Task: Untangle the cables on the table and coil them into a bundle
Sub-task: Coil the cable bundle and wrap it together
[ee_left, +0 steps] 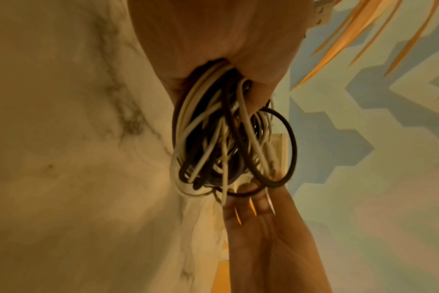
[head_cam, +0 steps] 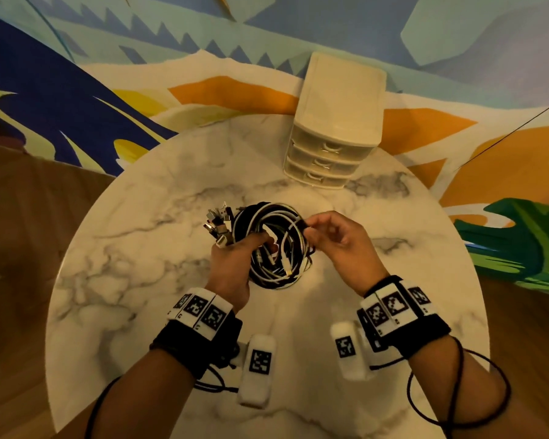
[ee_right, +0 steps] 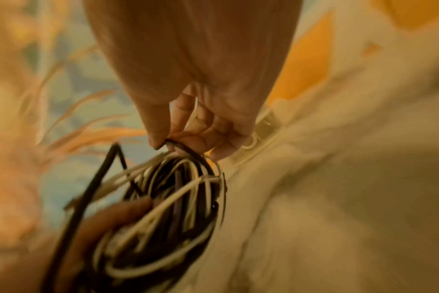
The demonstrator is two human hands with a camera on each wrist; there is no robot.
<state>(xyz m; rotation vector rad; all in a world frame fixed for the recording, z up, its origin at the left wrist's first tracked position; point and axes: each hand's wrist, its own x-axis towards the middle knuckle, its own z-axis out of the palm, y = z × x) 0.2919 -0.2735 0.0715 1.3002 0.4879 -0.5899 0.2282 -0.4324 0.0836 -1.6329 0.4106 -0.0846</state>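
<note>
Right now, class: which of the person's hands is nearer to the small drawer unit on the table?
Right. The right hand sits just in front of the drawer unit, pinching the cable coil; the left hand grips it farther off.

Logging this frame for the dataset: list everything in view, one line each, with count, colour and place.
cable bundle: one coil, black and white cables, held above the table centre
connector ends: a cluster, silvery, sticking out at the coil's left
drawer unit: one, cream, three drawers, far side of the table
table: one, round, white marble with grey veins
wall mural: blue, orange, yellow and green, behind the table
left hand: grips the coil's left side
right hand: pinches a black cable at the coil's right edge
</note>
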